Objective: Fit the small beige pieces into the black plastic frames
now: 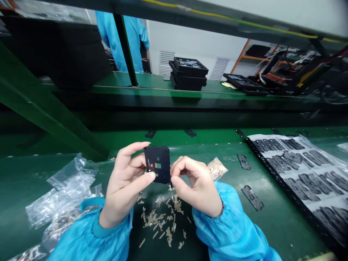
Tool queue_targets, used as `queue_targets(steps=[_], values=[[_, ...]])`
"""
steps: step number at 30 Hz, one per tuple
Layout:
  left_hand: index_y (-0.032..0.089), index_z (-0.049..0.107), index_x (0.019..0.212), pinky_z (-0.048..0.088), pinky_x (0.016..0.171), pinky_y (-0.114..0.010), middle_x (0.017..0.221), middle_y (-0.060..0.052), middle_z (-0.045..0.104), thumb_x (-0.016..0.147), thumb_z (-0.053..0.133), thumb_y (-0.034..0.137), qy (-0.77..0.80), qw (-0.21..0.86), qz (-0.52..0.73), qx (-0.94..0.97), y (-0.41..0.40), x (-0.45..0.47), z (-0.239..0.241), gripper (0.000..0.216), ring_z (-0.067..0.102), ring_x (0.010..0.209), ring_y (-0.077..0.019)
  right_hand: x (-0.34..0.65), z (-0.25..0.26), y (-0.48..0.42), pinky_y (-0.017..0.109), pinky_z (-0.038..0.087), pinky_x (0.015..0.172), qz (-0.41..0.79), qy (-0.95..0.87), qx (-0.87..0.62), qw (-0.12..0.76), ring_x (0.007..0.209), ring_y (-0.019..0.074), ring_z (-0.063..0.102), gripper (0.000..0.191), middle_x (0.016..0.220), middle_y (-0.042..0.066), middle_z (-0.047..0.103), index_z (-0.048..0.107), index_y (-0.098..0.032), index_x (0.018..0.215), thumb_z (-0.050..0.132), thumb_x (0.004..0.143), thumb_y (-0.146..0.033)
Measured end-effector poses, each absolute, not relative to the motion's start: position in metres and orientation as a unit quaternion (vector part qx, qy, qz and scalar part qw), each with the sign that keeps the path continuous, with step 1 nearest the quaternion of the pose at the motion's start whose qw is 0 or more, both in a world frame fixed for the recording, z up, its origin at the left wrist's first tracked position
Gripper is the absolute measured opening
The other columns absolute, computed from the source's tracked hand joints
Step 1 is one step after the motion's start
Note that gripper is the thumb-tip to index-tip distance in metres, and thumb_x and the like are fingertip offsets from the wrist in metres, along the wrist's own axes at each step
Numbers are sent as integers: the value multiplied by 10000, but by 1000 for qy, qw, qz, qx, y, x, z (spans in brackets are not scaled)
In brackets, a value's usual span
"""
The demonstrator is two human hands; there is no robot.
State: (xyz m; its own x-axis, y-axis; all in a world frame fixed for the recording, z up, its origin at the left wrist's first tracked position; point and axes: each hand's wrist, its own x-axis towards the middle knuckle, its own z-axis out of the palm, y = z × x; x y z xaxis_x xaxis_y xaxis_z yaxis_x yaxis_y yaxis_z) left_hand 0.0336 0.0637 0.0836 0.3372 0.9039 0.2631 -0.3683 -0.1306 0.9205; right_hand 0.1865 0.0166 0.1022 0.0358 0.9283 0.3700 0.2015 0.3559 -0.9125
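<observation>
A thin black plate [163, 155] with small square cut-outs is held up above the green bench. My left hand [127, 177] grips its left edge, thumb on the near face and fingers behind. At its lower right edge, the thumb and forefinger of my right hand [191, 181] are pinched together around a small dark bit whose kind I cannot make out. Below both hands lie scattered small beige pieces [160, 219]. Just past my right hand rests a clear bag [216, 168] of similar beige pieces.
On the right stands a black tray [285, 185] with rows of dark plates. Loose black plates [252, 197] lie beside it and along the back. Crumpled clear bags [67, 192] sit at left. Stacked black trays [188, 74] stand on the ledge; a person in blue [119, 41] is beyond.
</observation>
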Motion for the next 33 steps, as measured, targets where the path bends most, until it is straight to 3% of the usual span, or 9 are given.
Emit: queue_targets(steps=[8,13,24,33], values=[[343,503,1120,517,667,-255,819,29,675,750,595,80,175,644,517,536,67,36,85,463,629,759,-145,187,104,15,215,423,520,386,-594,-453,541,569,94,488,129,626,-19,507,434,-192,636,509,679,-97],[322,473,1128,507,609,-275,761,17,658,752,577,95,168,679,495,515,66,39,91,452,622,707,-162,189,102,18,225,415,546,428,-585,-427,540,577,89,478,65,662,-12,516,471,-183,728,476,791,-169],[275,482,1055,435,476,-177,738,18,608,676,575,48,229,795,410,385,67,47,101,452,531,543,-86,191,95,20,287,399,659,368,-685,-358,517,703,130,456,165,770,18,458,410,-199,762,368,901,-279],[240,455,1071,415,472,-161,766,0,585,695,560,58,251,812,396,348,63,50,99,431,514,563,-79,187,91,22,244,380,590,234,-718,-402,518,656,117,431,120,727,-3,429,369,-206,761,377,880,-191]])
